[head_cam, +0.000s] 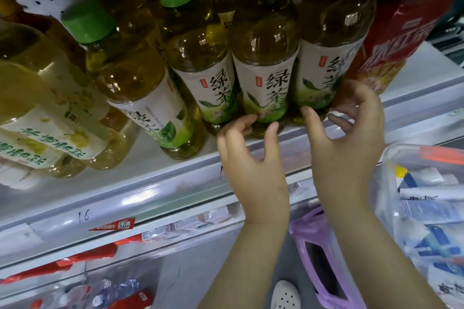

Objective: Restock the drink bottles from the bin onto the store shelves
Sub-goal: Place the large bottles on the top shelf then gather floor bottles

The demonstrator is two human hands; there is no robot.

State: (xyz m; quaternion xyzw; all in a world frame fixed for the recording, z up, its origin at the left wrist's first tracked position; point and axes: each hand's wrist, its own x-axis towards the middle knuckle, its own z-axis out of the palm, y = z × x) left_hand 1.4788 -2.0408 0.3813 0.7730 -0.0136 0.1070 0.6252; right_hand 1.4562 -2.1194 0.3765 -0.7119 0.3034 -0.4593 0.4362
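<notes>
Several green tea bottles with green caps stand in rows on the white shelf [155,158]. My left hand [253,165] curls its fingers and thumb round the base of a front-row green tea bottle [263,78]. My right hand [349,140] holds the base of the rightmost green tea bottle [326,65], thumb on its front and fingers round its right side. Both bottles stand upright at the shelf's front edge, close together. The clear plastic bin [391,158] at the right holds several blue-and-white labelled bottles.
Pale yellow tea bottles [42,113] lie tilted at the left of the shelf. A red drink pack [394,37] stands to the right of the green tea. A purple plastic bag [316,248] hangs below my arms. A price tag [118,224] sits on the shelf rail, with red-labelled bottles [130,293] on the shelf below.
</notes>
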